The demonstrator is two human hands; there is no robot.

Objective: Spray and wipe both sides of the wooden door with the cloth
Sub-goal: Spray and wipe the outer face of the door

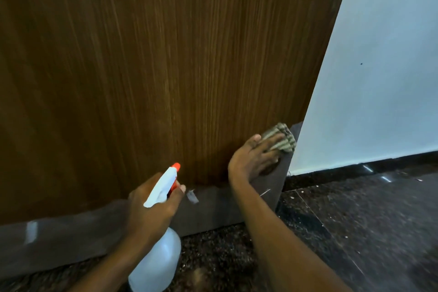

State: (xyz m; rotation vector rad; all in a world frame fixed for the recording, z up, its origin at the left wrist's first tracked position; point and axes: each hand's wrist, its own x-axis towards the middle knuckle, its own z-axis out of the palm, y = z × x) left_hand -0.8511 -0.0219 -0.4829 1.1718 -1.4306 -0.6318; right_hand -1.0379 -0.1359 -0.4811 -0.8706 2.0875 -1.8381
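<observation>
Cloth (283, 138) — striped, bunched — pressed to grained door (166, 66) by flat right hand (251, 159); left hand (149, 208) grips spray bottle (156, 263).

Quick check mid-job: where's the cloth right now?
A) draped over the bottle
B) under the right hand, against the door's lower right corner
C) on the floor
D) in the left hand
B: the right hand presses the cloth against the door near its lower right edge; the left hand holds the bottle.
</observation>
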